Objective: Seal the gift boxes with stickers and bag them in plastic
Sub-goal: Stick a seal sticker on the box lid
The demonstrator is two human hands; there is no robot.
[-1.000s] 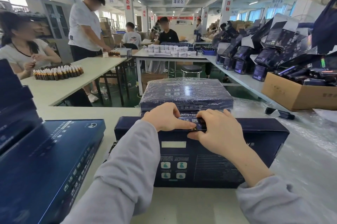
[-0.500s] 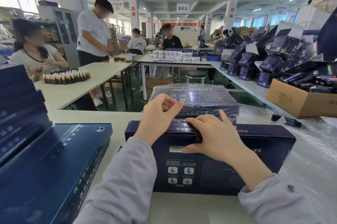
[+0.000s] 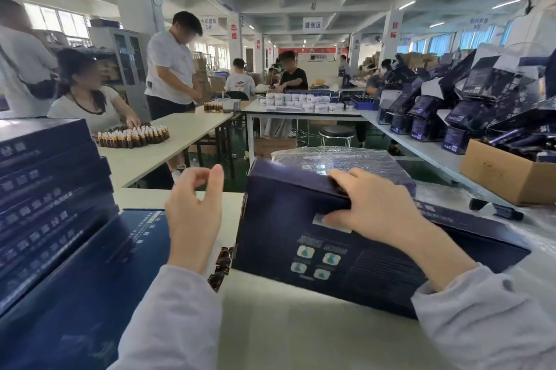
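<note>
- The right hand point(image 3: 376, 213) covered the middle of the top edge of the gift box point(image 3: 301, 243); nothing under those fingers could be seen.
- The wrapped box point(image 3: 346, 159) behind showed only its top.
- The stack of boxes point(image 3: 45, 177) ran off the left edge.
- The dark strip point(image 3: 222, 264) sat partly under the gift box, its print too small to read.
- The left hand point(image 3: 195, 213): pinching anything? Couldn't tell.

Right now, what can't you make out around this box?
Head view, the sticker on the box: hidden under the right hand.
Head view, box print: blurred, unreadable.
Head view, wrapped box: partly behind the held box.
Head view, stack: cut by the left edge.
</note>
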